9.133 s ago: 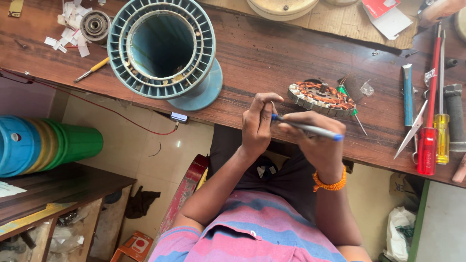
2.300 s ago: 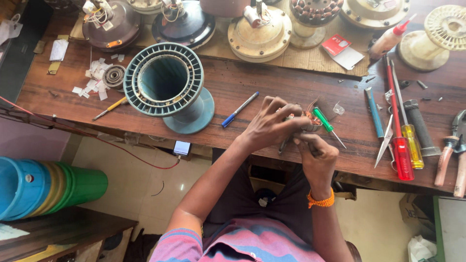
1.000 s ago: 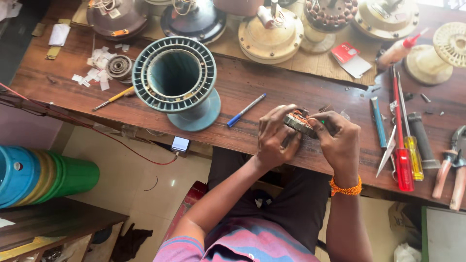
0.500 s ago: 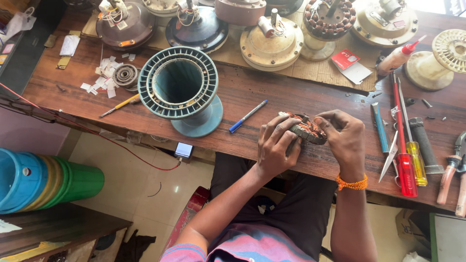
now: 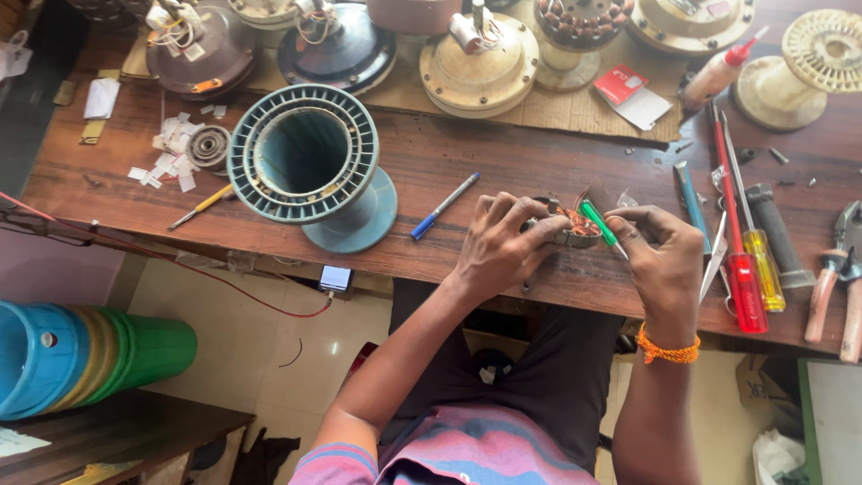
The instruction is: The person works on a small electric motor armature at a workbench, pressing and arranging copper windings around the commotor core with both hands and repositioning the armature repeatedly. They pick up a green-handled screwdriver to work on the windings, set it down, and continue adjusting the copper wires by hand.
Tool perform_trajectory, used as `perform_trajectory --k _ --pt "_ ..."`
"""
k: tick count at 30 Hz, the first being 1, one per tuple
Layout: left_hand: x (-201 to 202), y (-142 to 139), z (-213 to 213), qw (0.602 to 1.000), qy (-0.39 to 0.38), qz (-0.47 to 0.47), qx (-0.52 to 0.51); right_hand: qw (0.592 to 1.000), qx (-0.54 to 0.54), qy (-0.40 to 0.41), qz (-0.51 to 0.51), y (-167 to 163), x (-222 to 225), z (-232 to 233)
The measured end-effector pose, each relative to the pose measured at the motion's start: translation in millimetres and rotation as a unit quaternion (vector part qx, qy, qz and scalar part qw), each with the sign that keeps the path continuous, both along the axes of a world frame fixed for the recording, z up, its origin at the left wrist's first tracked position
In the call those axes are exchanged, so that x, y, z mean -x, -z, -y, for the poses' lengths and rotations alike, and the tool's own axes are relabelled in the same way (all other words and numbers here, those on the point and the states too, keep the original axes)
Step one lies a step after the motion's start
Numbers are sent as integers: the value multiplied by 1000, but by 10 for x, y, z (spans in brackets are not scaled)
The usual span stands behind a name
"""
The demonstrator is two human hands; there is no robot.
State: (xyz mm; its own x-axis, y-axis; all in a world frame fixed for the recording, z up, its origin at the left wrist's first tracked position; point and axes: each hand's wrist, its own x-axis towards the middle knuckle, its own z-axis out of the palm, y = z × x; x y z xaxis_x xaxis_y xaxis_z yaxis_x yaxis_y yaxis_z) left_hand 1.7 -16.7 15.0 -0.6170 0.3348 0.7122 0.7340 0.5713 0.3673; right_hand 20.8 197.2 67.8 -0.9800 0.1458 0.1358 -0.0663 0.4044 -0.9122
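Observation:
My left hand (image 5: 498, 247) grips a small motor stator with copper windings (image 5: 567, 226) just above the wooden workbench (image 5: 449, 162). My right hand (image 5: 663, 256) pinches its right side, beside a small green-handled screwdriver (image 5: 596, 223) that lies across the windings. An orange thread band circles my right wrist. A blue pen (image 5: 444, 207) lies on the bench left of my left hand.
A large teal ribbed motor housing (image 5: 305, 157) stands left of the pen. Red and yellow screwdrivers (image 5: 741, 260), a file and pliers (image 5: 831, 278) lie to the right. Several fan motors (image 5: 480, 63) line the back. Stacked blue and green buckets (image 5: 81, 355) sit below left.
Earlier my right hand held the blue pen; it now lies on the bench. Both hands have since closed on the wound stator and shifted slightly right with it.

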Motion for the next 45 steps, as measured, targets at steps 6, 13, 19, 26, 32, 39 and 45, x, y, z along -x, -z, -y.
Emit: perform_trajectory --k 6,13,19,26,32,39,45 --pt "-23 40 -52 998 4 37 -51 999 -1 -10 -33 71 -297 -1" --pt "38 81 -37 996 23 57 -71 999 -30 10 -45 261 -440 126" --pt "24 64 -28 995 23 69 -67 997 16 -9 -75 320 -445 163" --pt "18 102 -57 994 14 75 -73 997 -34 -45 -57 259 -444 106" --pt "9 124 -77 994 12 83 -69 994 -75 -28 -73 469 -408 255" --pt "-15 146 -58 996 -2 55 -76 989 10 -42 -141 764 -335 383" --pt "6 145 -84 998 0 29 -64 987 21 -58 -151 804 -326 354"
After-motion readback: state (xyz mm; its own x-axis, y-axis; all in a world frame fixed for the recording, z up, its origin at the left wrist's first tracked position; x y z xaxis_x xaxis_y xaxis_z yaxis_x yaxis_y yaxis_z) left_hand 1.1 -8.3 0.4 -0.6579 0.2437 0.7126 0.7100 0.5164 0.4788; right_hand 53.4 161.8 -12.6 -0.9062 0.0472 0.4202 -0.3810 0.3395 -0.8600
